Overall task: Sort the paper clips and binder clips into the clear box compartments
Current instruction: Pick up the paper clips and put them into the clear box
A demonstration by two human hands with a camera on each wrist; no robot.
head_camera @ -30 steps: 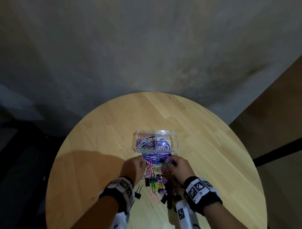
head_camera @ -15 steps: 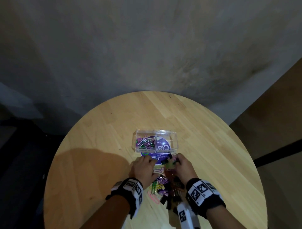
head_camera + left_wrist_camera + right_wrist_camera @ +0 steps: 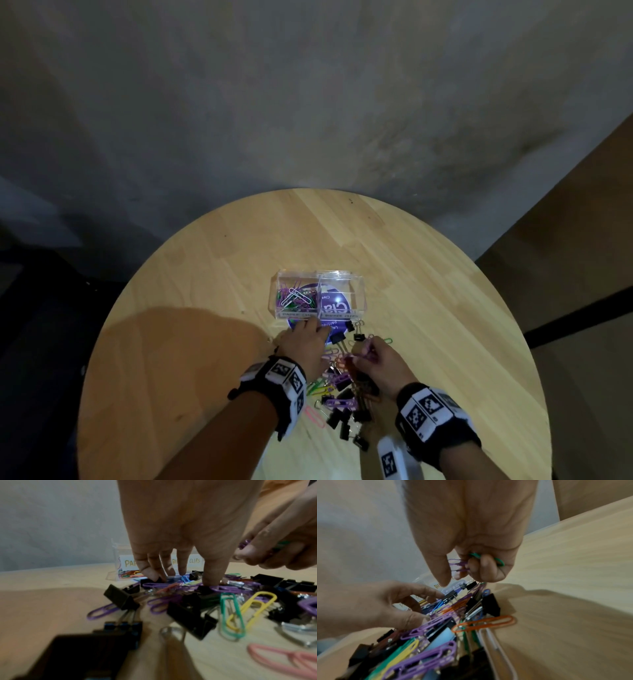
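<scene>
- The clear box (image 3: 320, 297) sits on the table (image 3: 212, 274): paper clips (image 3: 295, 297) fill its left compartment, the right one holds none.
- Just before the box, my left hand (image 3: 305, 346) spreads straight fingers (image 3: 211, 573) onto the loose pile (image 3: 342, 394).
- My right hand (image 3: 380, 365) curls around purple and green clips (image 3: 476, 561).

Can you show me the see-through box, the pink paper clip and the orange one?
clear box (image 3: 359, 291): head view, right wall.
pink paper clip (image 3: 281, 658): left wrist view, its wire.
orange paper clip (image 3: 488, 623): right wrist view, its wire.
</scene>
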